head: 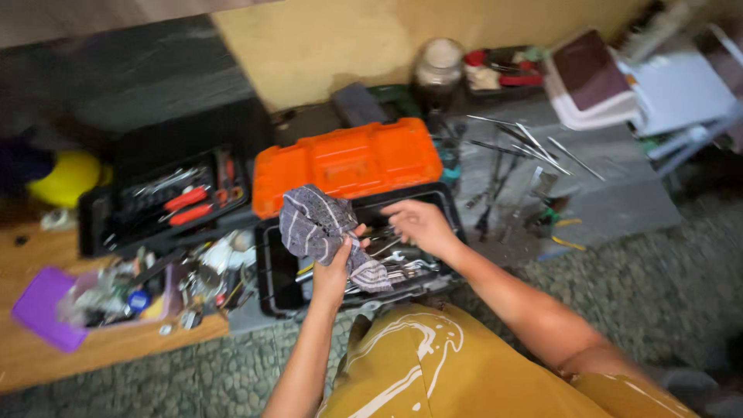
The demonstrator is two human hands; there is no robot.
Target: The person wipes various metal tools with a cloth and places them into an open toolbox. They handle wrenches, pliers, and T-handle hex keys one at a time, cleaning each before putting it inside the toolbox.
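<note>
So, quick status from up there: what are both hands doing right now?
Left hand grips grey striped cloth rag. Right hand reaches into open black toolbox with orange lid, among metal wrenches. Nothing blocking.

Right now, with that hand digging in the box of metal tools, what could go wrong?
1. The right hand reaches bare into the black toolbox full of loose metal tools; a sharp edge might nick a finger.
2. The grey rag in the left hand hangs over the tools and could snag on one.
3. The orange lid stands open just behind the hands; a bump might drop it onto them.
</note>
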